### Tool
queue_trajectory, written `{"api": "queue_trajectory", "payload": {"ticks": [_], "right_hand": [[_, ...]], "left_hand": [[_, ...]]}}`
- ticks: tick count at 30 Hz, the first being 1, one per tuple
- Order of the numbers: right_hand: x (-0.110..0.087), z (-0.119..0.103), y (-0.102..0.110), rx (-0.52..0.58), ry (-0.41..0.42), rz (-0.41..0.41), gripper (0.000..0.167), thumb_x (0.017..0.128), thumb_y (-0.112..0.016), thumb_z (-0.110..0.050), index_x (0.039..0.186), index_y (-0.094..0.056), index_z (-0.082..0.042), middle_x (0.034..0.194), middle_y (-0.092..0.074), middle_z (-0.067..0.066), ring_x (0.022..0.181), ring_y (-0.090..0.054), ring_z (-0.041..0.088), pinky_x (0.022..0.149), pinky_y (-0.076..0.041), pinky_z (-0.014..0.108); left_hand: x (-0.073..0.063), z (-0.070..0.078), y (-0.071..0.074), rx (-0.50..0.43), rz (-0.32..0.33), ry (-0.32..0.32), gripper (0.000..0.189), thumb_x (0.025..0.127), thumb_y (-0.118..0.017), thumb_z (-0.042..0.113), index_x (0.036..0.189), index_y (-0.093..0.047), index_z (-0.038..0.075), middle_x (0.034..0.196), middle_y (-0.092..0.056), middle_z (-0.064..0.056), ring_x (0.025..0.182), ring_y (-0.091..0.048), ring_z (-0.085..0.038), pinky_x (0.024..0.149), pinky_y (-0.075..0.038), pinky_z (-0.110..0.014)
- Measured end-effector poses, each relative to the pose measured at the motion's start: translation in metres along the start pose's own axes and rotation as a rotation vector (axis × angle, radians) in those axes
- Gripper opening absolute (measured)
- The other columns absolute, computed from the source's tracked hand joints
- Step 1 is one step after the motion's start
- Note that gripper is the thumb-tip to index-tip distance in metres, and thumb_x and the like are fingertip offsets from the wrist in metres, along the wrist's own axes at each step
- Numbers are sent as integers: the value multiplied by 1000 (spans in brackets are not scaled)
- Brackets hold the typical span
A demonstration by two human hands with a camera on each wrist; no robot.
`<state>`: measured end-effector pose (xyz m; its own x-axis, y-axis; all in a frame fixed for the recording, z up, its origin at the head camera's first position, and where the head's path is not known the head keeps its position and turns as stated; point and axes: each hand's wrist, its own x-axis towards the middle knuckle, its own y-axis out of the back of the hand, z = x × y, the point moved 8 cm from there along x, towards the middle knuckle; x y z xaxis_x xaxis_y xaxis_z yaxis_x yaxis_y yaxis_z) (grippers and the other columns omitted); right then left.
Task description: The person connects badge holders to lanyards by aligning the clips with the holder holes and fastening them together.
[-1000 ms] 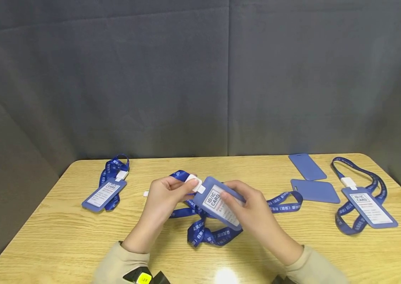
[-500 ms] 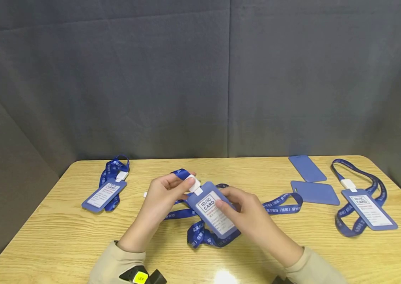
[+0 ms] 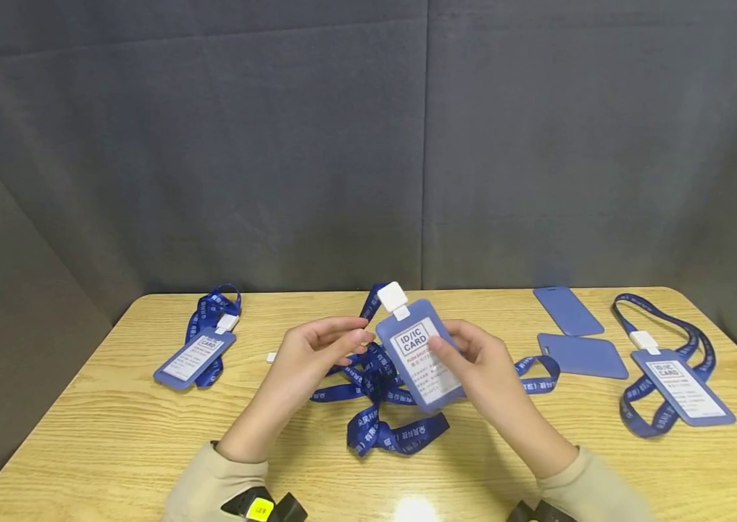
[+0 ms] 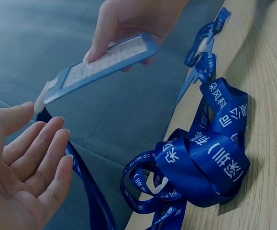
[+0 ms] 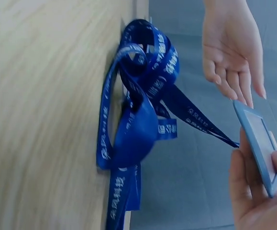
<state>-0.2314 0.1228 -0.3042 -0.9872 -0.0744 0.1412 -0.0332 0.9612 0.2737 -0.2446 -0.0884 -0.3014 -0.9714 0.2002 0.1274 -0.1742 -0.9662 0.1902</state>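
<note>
My right hand (image 3: 488, 373) grips a blue ID badge holder (image 3: 425, 355), thumb across its printed front and fingers behind. A white clip (image 3: 392, 296) joins the holder's top to a blue lanyard (image 3: 372, 304) trailing down toward the table. Just left of the holder is my left hand (image 3: 312, 355), its fingers loosely extended. In the left wrist view that left hand (image 4: 33, 167) is palm up with nothing in it, fingertips close to the clip end. A tangled heap of blue printed lanyards (image 3: 377, 377) lies on the table below both hands.
One badge with its lanyard (image 3: 193, 359) lies at the left of the wooden table. At the right are another lanyard badge (image 3: 684, 388) and two plain blue holders, one angled (image 3: 567, 310) and one flatter (image 3: 583, 355). A dark cloth (image 3: 277, 159) hangs behind.
My left hand has let go of the white clip. My right hand has moved the badge holder up and to the right, the clip now standing free above the left fingers.
</note>
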Motion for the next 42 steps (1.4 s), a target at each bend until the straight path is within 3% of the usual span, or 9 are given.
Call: {"api": "queue_trajectory", "payload": {"ticks": [8, 13, 18, 27, 36, 42], "right_hand": [[5, -4, 19, 5, -9, 73, 29, 99, -62, -20, 118, -64, 2, 92, -73, 11, 74, -67, 12, 63, -55, 27], [7, -6, 33, 30, -22, 113, 32, 99, -63, -22, 120, -64, 2, 86, -71, 3, 72, -65, 10, 62, -54, 26], [10, -9, 50, 51, -3, 159, 35, 100, -62, -23, 122, -61, 4, 80, -68, -8, 71, -63, 8, 64, -52, 24], [12, -14, 80, 13, 42, 235, 42, 100, -60, -32, 125, -58, 2, 84, -68, -14, 75, -64, 7, 66, -51, 22], [13, -13, 101, 181, 46, 306, 21, 97, -65, -27, 113, -64, -13, 86, -69, -9, 73, -63, 6, 63, -52, 18], [14, -8, 111, 215, 43, 348, 26, 98, -65, -30, 115, -63, -12, 90, -71, -9, 74, -65, 6, 63, -52, 17]], "left_hand": [[1, 0, -2, 22, -32, -30, 27, 100, -62, 19, 118, -68, 0, 107, -73, -10, 98, -69, -24, 86, -54, -40], [0, -1, -1, 35, -67, -36, 29, 101, -59, 18, 120, -66, -3, 107, -73, -12, 100, -68, -23, 89, -53, -47], [1, -4, -1, 29, -101, -14, 30, 101, -59, 18, 121, -65, -4, 108, -73, -12, 102, -68, -23, 89, -53, -43], [3, -4, 1, 45, -81, -9, 29, 102, -58, 19, 119, -67, -3, 105, -73, -12, 96, -69, -22, 88, -53, -46], [3, -5, -1, 37, -103, -12, 31, 102, -57, 18, 119, -65, -6, 106, -73, -14, 99, -69, -28, 86, -53, -41], [3, -4, -2, 42, -105, -11, 29, 102, -57, 19, 119, -66, -3, 105, -73, -12, 100, -68, -30, 86, -53, -39]]}}
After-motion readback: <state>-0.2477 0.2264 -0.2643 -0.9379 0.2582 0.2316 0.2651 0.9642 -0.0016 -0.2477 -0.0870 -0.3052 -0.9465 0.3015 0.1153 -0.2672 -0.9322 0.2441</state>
